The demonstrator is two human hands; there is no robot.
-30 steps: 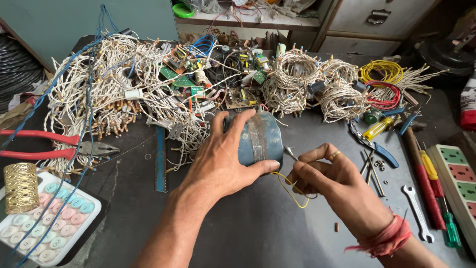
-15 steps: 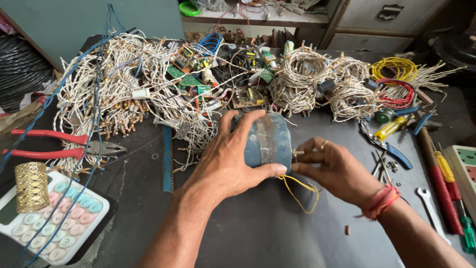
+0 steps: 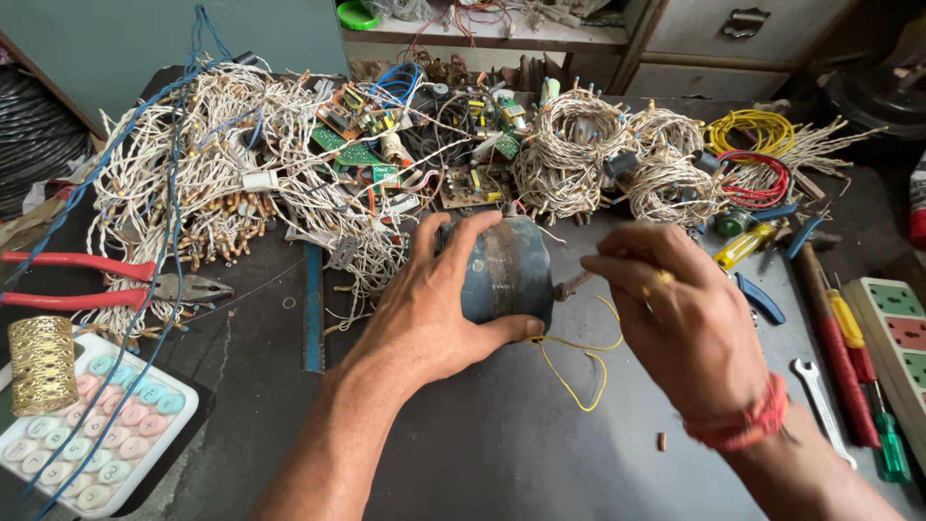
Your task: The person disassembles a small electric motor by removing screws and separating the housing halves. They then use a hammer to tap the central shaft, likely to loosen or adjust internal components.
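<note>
Gripping a small blue-grey electric motor, the left hand wraps over its drum-shaped body, thumb beneath and fingers curled across the top. The motor lies on its side on the dark workbench, its long axis running left to right and its short shaft pointing right. The right hand hovers just beside that shaft end, fingers pinched narrowly together; whether they hold anything cannot be told. Thin yellow wires loop from the motor down onto the bench between the two hands.

No container holds parts here; everything lies loose. Behind the motor spreads a heap of tangled white wire strings, green circuit boards and wound wire coils, crowding close to the motor's far side. Red-handled pliers lie at left above a calculator with a gold mesh cylinder standing on it. At right lie screwdrivers, a small spanner and a power strip.
</note>
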